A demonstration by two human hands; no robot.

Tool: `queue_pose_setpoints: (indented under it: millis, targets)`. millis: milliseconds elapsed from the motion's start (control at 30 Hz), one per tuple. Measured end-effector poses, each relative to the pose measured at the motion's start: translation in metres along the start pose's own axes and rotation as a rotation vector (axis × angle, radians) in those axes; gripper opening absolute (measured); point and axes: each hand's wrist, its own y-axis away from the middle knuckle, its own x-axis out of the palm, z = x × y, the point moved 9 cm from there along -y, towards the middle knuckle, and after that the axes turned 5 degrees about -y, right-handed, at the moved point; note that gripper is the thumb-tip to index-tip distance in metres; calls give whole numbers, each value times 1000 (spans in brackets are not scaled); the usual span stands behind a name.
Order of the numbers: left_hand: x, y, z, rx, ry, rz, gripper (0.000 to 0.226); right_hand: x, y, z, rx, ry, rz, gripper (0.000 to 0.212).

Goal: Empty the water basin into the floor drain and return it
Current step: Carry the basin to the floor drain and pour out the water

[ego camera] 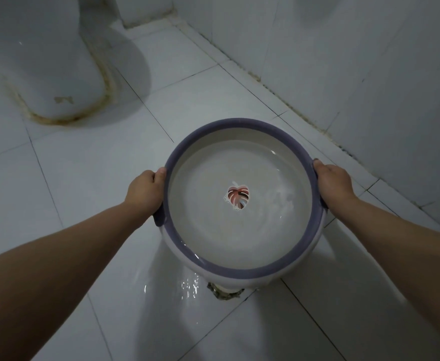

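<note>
A round white basin with a purple rim (224,270) is held level above the floor, with clear water inside and a red leaf picture on its bottom. My left hand (146,190) grips the rim handle on the left side. My right hand (332,182) grips the rim on the right side. Just under the near edge of the basin, part of the floor drain (224,293) shows as a rough dark-edged hole in the tiles; most of it is hidden by the basin. The tiles beside it are wet and shiny.
The white base of a toilet (44,74) stands at the upper left, with a stained seam around its foot. A white tiled wall (357,74) runs along the right side. The floor (96,165) is white tile.
</note>
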Motion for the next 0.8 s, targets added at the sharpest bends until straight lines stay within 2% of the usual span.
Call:
queue_pose_setpoints:
  millis: [800]
  targets:
    - [-1, 2, 1, -16, 17, 17, 44, 1, 0, 3, -19, 38, 3, 45]
